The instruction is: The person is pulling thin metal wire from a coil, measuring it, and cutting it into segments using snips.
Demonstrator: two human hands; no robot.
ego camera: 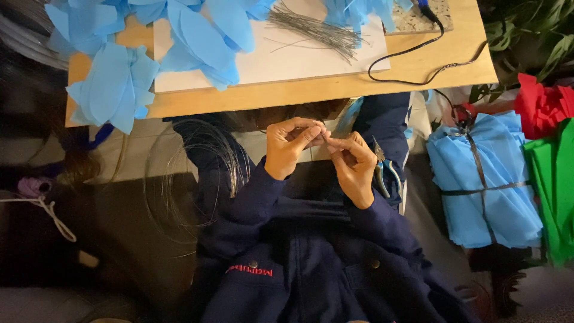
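The left hand (291, 146) and the right hand (353, 164) were held close together in the middle, fingertips touching; a thin wire (324, 138), almost too small to see, was pinched between the fingers of both hands. A pair of pliers (382, 167) was tucked at the right hand's 3 o'clock side; whether it was gripped could not be told. A coil of thin wire (197, 173) was seen at 9 o'clock from the hands. At 12 o'clock a wooden board (335, 90) was laid with blue paper pieces (119, 84) and a bunch of cut wires (317, 30). At 3 o'clock a tied bundle of blue paper (484, 179) was placed beside green paper (556, 185) and red paper (541, 104).
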